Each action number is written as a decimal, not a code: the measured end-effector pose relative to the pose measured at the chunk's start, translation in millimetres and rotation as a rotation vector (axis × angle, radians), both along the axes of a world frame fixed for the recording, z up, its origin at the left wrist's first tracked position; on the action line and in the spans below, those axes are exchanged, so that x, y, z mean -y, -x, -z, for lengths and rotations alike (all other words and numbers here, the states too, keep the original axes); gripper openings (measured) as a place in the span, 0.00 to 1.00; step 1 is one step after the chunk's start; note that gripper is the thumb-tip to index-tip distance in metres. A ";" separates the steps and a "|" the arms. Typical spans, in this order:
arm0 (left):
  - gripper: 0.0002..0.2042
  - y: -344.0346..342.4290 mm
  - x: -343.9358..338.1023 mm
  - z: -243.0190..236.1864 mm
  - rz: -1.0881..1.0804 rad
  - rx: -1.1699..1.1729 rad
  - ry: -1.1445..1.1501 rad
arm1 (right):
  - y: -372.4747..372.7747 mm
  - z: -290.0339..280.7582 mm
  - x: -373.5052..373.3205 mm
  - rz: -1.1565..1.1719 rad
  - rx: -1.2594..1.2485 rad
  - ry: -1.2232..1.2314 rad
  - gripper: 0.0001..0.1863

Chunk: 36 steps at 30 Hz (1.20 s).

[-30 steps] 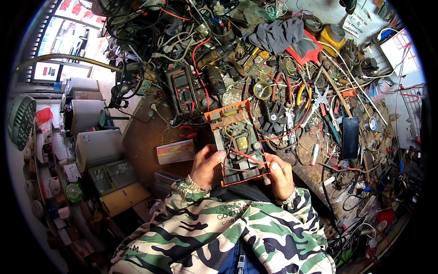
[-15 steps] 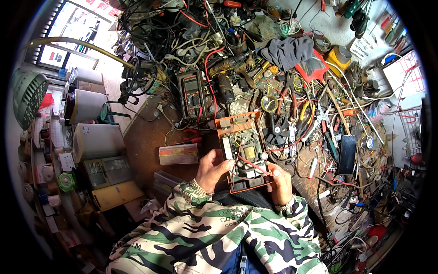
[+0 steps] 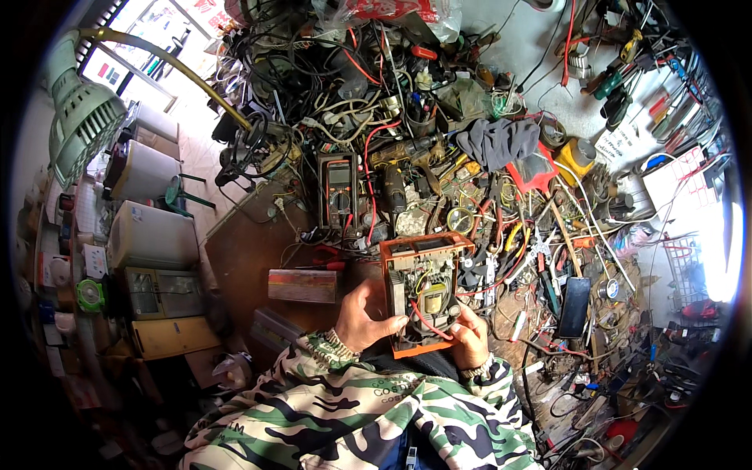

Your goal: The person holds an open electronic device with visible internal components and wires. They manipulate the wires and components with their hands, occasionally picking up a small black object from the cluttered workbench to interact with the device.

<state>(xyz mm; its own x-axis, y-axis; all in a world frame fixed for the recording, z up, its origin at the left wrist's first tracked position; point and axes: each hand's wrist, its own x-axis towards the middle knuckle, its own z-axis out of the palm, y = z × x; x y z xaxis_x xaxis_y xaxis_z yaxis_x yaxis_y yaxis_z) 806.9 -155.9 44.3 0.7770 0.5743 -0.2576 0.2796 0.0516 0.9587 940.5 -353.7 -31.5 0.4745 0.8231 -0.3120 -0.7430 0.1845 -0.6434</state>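
Observation:
An open orange-cased electronic unit [image 3: 432, 298], with a circuit board, transformer and red wire inside, sits in front of my torso. My left hand [image 3: 362, 319] grips its left side, thumb lying over the lower left edge. At the lower right, my right hand [image 3: 470, 337] holds it, thumb near a round component. Beyond the unit lie a multimeter [image 3: 339, 188], a black-and-yellow power tool [image 3: 393, 189] and a round magnifier or gauge [image 3: 460, 222]. Just left of my left hand is a pale box with an orange stripe [image 3: 302, 285].
The bench is heaped with cables [image 3: 329, 78], pliers [image 3: 517, 241], a black phone [image 3: 574, 307] and a grey cloth [image 3: 493, 143]. A lamp [image 3: 82, 129] hangs at the upper left above stacked boxes [image 3: 154, 240]. Tools [image 3: 627, 70] cover the wall at the upper right.
The view has shifted, so the bench contents appear lower. The unit and both hands have moved down in the picture, and the unit's far end now looks more raised toward me.

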 end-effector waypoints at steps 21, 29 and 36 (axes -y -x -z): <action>0.22 3.8 -1.1 23.8 -0.057 0.071 0.181 | -0.8 -4.7 9.0 0.005 0.049 0.121 0.28; 0.22 7.3 0.6 39.1 -0.106 0.015 0.356 | -2.1 -11.3 8.6 -0.010 0.091 0.144 0.37; 0.22 8.1 1.4 42.5 -0.134 -0.001 0.403 | -3.2 -15.0 5.7 -0.048 0.105 0.159 0.39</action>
